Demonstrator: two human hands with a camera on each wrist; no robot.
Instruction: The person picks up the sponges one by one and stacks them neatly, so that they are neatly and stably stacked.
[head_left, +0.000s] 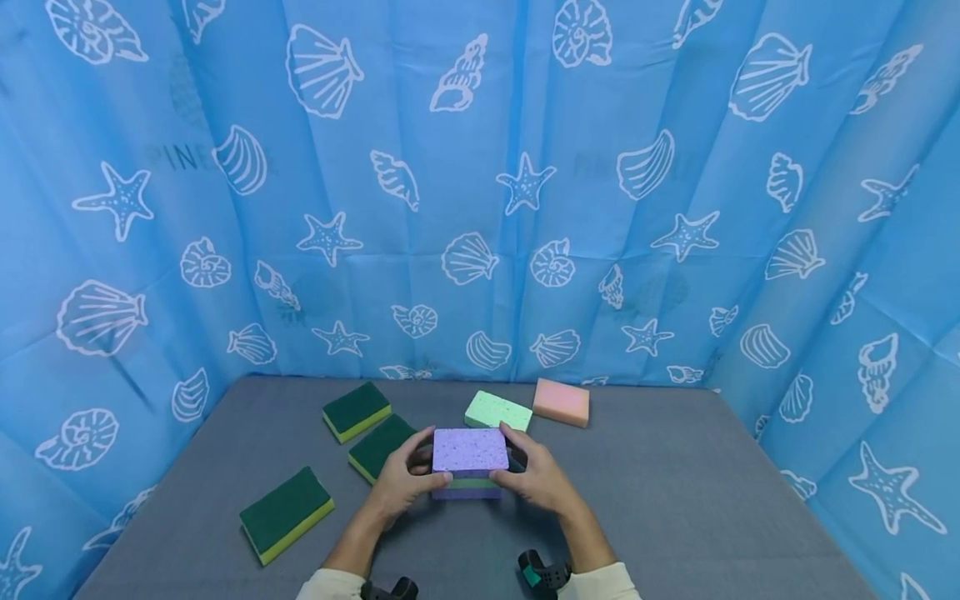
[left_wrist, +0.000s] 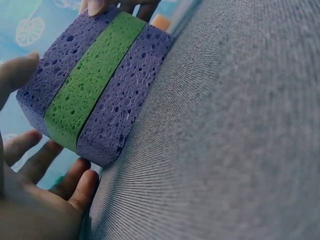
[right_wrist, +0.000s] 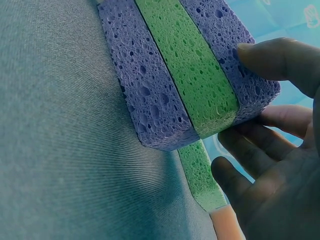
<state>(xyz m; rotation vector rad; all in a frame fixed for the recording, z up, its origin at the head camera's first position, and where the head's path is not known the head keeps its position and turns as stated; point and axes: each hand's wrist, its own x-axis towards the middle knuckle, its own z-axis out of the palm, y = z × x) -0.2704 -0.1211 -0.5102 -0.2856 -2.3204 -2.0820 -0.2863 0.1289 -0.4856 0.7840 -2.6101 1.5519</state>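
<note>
Three sponges form a stack on the grey table in front of me: a purple sponge (head_left: 467,494) at the bottom, a green sponge (left_wrist: 92,82) in the middle and another purple sponge (head_left: 470,450) on top. My left hand (head_left: 400,485) holds the top purple sponge at its left end, thumb at the near edge and fingers around the far side. At the other end, my right hand (head_left: 542,481) grips the same sponge, its thumb (right_wrist: 275,57) on the near face. The layers line up closely in both wrist views.
Beyond the stack lie a light green sponge (head_left: 498,410) and a peach-orange sponge (head_left: 561,403). Left of it are three yellow sponges with dark green tops, one (head_left: 287,512) nearer, one (head_left: 357,412) farther, one (head_left: 381,447) beside my left hand. A blue shell-print curtain (head_left: 480,208) surrounds the table (head_left: 712,517).
</note>
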